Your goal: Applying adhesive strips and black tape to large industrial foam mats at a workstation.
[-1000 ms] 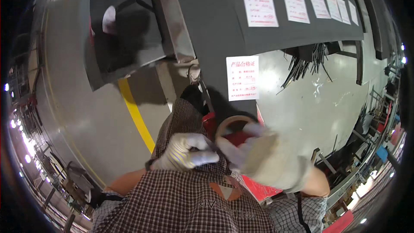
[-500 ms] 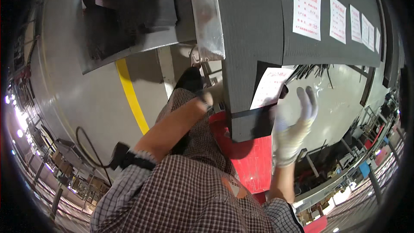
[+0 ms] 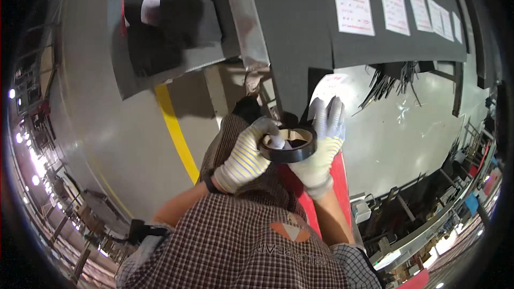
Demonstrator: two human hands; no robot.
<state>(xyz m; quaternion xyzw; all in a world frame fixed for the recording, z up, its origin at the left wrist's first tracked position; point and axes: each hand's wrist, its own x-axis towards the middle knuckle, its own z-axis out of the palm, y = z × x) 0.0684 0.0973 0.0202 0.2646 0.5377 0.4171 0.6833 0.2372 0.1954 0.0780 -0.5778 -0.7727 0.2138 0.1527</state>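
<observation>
My left hand, in a white glove with yellow and blue stripes, grips a roll of black tape in front of me. Its fingers hook into the roll's tan core. My right hand, gloved alike, lies just right of the roll with its fingers stretched out over the lower end of a white paper label. That label lies at the near corner of a dark grey sheet-covered stack. The roll hides my right thumb and part of the stack's corner.
Several white labels with red print, one of them a large label, lie along the stack. A metal edge borders it on the left. Thin black strips hang at the right. Below my hands is a red surface; a yellow floor line runs left.
My left hand has come up from behind the stack's corner and now shows the tape roll. My right hand has moved left, onto the label. The view has shifted slightly.
</observation>
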